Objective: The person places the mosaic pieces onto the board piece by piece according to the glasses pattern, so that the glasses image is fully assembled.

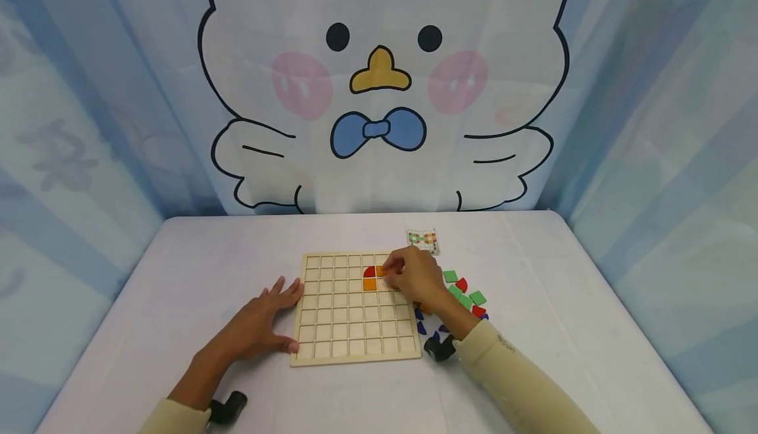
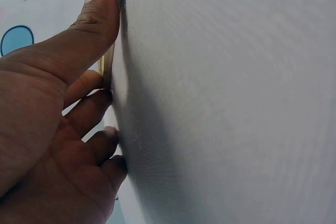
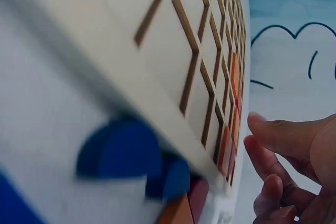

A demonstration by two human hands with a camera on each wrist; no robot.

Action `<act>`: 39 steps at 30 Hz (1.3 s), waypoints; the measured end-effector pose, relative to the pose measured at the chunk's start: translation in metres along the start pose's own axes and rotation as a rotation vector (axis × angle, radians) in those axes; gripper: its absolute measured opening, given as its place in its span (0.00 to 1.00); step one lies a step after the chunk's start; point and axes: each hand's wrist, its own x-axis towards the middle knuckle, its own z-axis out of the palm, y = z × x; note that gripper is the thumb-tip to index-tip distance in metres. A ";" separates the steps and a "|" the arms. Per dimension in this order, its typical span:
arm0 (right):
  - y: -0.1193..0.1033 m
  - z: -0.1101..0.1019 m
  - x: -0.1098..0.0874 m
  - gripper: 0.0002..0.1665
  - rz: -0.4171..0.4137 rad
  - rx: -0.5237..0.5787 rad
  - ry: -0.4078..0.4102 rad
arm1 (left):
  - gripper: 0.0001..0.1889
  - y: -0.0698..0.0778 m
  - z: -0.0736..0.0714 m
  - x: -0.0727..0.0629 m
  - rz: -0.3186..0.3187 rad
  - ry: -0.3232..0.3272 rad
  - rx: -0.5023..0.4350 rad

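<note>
A square wooden grid board lies on the table. My left hand spreads along its left edge; in the left wrist view the thumb and fingers touch the rim. Over the board's upper right is my right hand, its fingertips just above the cells. The right wrist view shows a small gap between thumb and index finger, with no piece seen there. A red rounded piece, an orange square and another orange piece sit in cells. The hand hides some neighbouring cells.
Right of the board lie loose pieces: several green ones, red ones and blue ones, some partly behind the right forearm. A small patterned card lies beyond the board. A printed curtain hangs behind the table.
</note>
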 end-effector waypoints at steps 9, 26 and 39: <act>0.019 -0.023 -0.007 0.06 0.110 -0.059 0.006 | 0.63 0.003 -0.001 -0.001 0.010 0.000 0.013; 0.036 -0.028 -0.030 0.12 0.142 -0.137 -0.109 | 0.62 0.002 -0.002 -0.002 0.009 0.002 0.005; 0.037 -0.024 -0.023 0.13 0.188 -0.167 -0.027 | 0.63 0.002 -0.003 -0.002 0.005 0.003 0.005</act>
